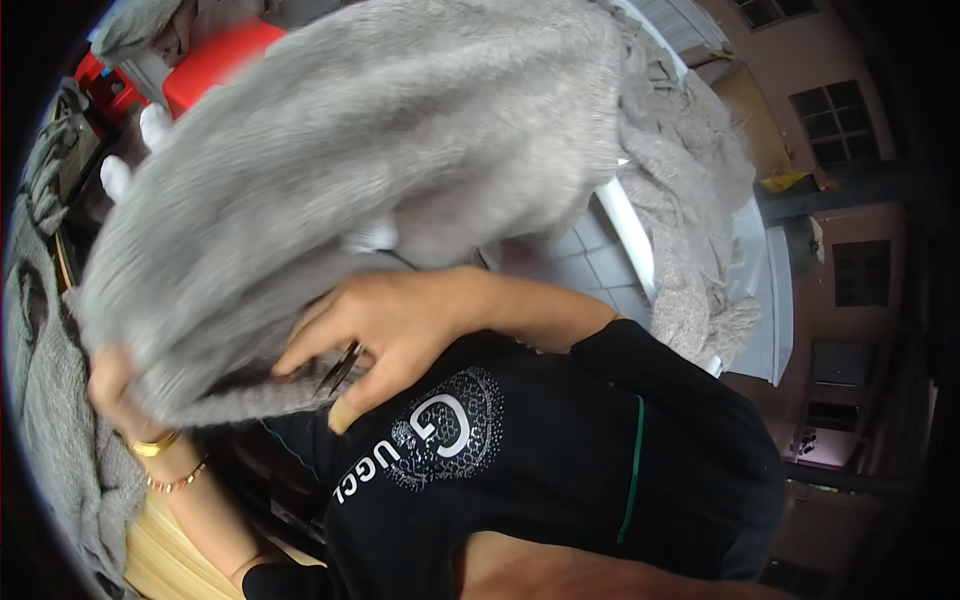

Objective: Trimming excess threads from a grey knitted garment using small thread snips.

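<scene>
A large fluffy grey knitted garment (400,130) is stretched across the view in front of me, blurred by motion. My left hand (115,385), with a gold band and a beaded bracelet at the wrist, is closed on its lower left edge. My right hand (395,325) is over the near edge of the knit, fingers bent. Between its thumb and fingers is a small dark metal tool (343,370) that looks like thread snips. A yellowish cover wraps the thumb tip. Part of the garment's inside shows beneath the raised fabric.
More grey knitwear (690,190) lies heaped along a white-edged surface (630,235) on the right. Other grey knits (50,380) hang at the left, beside a light wooden surface (165,545). A red stool or chair (215,65) stands behind, near two white knobs (115,178).
</scene>
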